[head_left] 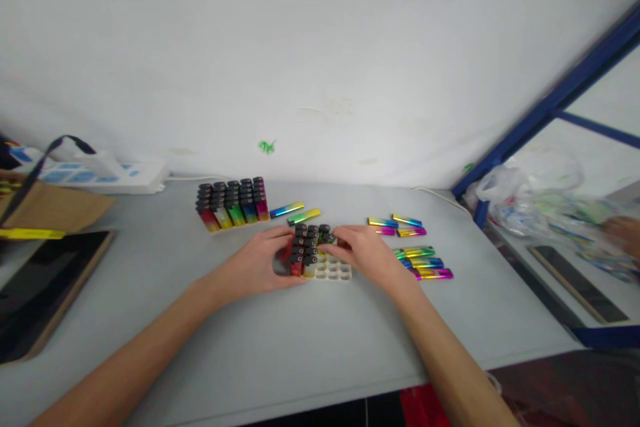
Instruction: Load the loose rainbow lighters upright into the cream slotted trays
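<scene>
A white tray with round-cornered pockets stands in the middle of the table, its left columns filled with upright black-topped lighters. My left hand curves around the tray's left side, thumb at the front corner and fingers at the back, against the lighters. Over the back right part of the tray, my right hand has its thumb and fingers closed on a lighter beside the filled columns. Its lower end is hidden. The front right pockets hold nothing.
A full block of lighters stands at the back left. Loose shiny lighters lie behind the tray and to its right. A dark tablet-like panel, power strip and blue frame flank them. Another person's hand shows far right.
</scene>
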Demonstrator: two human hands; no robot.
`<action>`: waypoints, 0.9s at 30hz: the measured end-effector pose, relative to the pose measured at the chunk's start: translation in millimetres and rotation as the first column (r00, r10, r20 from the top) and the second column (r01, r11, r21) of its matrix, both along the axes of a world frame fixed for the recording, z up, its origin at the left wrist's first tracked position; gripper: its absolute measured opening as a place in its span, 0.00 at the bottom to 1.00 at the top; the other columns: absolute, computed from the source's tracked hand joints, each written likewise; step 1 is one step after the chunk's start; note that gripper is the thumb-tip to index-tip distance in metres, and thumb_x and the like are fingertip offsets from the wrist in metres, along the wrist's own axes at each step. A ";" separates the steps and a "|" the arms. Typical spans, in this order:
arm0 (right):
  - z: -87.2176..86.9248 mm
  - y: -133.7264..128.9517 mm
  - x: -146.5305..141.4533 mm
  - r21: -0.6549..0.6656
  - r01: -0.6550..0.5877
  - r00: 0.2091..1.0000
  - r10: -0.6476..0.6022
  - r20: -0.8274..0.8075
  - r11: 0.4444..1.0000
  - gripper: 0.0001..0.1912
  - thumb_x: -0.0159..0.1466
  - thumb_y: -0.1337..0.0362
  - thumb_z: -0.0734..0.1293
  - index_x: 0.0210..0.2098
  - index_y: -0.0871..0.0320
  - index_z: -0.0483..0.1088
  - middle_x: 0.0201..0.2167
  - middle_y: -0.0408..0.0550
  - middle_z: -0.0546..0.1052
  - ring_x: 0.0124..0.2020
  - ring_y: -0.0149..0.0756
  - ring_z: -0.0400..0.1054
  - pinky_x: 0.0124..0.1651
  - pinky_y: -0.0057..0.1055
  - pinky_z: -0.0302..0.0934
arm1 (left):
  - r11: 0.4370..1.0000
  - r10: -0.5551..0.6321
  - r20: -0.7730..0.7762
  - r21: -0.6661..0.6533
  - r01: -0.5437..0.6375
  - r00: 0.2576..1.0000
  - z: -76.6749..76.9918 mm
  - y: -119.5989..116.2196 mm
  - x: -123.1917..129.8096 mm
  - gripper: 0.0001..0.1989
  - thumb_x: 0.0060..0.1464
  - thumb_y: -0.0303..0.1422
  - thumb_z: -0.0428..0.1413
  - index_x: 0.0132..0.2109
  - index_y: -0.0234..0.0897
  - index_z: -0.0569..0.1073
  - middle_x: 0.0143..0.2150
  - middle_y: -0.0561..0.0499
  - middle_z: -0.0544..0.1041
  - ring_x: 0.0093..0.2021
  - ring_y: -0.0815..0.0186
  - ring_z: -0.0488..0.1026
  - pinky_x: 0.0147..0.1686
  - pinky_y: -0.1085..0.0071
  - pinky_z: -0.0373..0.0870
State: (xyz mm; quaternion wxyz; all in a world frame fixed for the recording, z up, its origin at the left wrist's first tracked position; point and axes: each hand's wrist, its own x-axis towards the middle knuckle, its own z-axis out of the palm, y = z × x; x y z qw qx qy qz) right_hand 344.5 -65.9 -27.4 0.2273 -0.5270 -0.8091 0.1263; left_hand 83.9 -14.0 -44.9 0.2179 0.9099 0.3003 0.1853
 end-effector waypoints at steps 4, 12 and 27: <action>-0.3 -0.8 2.9 -0.114 -0.044 0.998 0.037 -0.057 0.993 0.24 0.72 0.46 0.69 0.28 0.58 0.73 0.26 0.45 0.75 0.26 0.32 0.64 0.31 0.30 0.51 | 1.000 -0.013 0.003 -0.018 0.013 1.000 0.4 1.5 -0.5 0.22 0.52 0.47 0.70 0.46 0.37 0.79 0.55 0.41 0.80 0.57 0.49 0.77 0.61 0.56 0.74; 4.8 11.8 27.7 -0.145 0.015 0.925 -0.069 -0.373 0.989 0.19 0.69 0.48 0.72 0.35 0.59 0.80 0.23 0.41 0.75 0.23 0.29 0.61 0.27 0.28 0.53 | 0.996 -0.072 0.014 -0.047 0.073 0.997 9.3 7.0 -4.6 0.23 0.48 0.51 0.70 0.35 0.38 0.72 0.37 0.49 0.78 0.39 0.56 0.76 0.41 0.64 0.71; -12.5 129.9 -39.0 0.076 -0.382 0.923 0.377 0.074 0.921 0.18 0.71 0.61 0.71 0.60 0.57 0.77 0.62 0.60 0.77 0.63 0.47 0.70 0.68 0.46 0.61 | 0.993 -0.115 0.046 -0.025 0.116 0.992 11.8 3.2 -6.3 0.22 0.48 0.47 0.70 0.32 0.39 0.67 0.35 0.52 0.74 0.36 0.60 0.72 0.40 0.65 0.68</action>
